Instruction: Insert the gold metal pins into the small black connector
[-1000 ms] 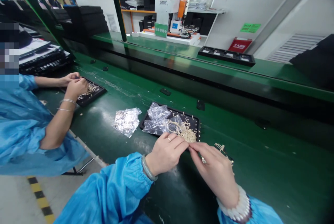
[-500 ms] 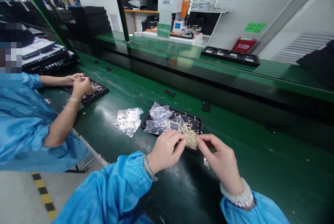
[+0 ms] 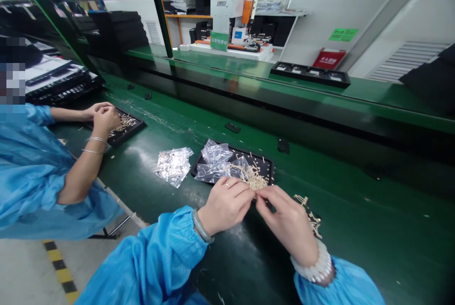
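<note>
My left hand (image 3: 229,203) and my right hand (image 3: 284,217) meet at their fingertips over the near edge of a black tray (image 3: 267,165). Both are closed in a pinch; whatever lies between the fingers is too small to make out. A heap of small beige strip-like pieces (image 3: 256,179) fills the tray's near right part, just beyond my fingers. Clear plastic bags (image 3: 215,153) lie in its left half. More beige strips (image 3: 314,223) rest on the table beside my right hand, partly hidden by it.
Left of the tray lies a pile of clear bags (image 3: 174,165) on the green table (image 3: 156,210). Small black parts (image 3: 283,146) sit along the back. At left, a co-worker's hands (image 3: 104,118) work over another black tray (image 3: 131,130). A raised shelf (image 3: 245,69) runs behind.
My right hand has moved left, so its fingertips now touch those of my left hand. More of the beige strips beside my right hand have come into view.
</note>
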`<action>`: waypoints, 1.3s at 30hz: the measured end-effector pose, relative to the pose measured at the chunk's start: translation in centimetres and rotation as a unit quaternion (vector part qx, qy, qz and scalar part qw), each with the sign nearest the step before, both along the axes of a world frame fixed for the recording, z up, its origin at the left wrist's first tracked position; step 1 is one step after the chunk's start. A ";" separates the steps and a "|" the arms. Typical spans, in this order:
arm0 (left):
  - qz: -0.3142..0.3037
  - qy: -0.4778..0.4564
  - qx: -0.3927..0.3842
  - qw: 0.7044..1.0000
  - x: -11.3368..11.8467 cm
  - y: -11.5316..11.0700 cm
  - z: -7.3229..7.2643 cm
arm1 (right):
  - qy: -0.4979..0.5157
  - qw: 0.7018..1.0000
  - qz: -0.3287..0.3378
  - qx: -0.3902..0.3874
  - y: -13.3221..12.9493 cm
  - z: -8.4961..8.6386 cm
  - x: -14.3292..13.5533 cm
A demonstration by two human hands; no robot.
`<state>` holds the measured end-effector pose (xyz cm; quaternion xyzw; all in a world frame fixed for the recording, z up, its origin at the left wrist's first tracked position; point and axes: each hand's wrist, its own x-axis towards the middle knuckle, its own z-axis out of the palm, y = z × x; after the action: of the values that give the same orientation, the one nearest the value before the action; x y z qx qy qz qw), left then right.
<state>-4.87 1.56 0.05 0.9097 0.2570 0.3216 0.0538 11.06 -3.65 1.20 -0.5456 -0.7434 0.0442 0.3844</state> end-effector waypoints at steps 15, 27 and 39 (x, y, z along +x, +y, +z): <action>0.005 0.001 -0.008 1.000 -0.1 0.3 -0.3 | -0.039 0.999 0.003 0.018 -0.3 0.2 0.0; -0.002 -0.120 -0.217 0.969 0.5 -0.1 0.2 | 0.095 0.987 -0.115 -0.052 0.6 -0.7 1.2; 0.049 -0.180 -0.437 0.880 0.7 0.6 0.1 | 0.025 0.999 -0.033 0.000 0.9 -0.8 1.2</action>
<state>-4.17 2.12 0.11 0.7066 0.4015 0.3372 0.4752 12.26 -2.78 0.38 -0.5681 -0.7152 0.0452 0.4046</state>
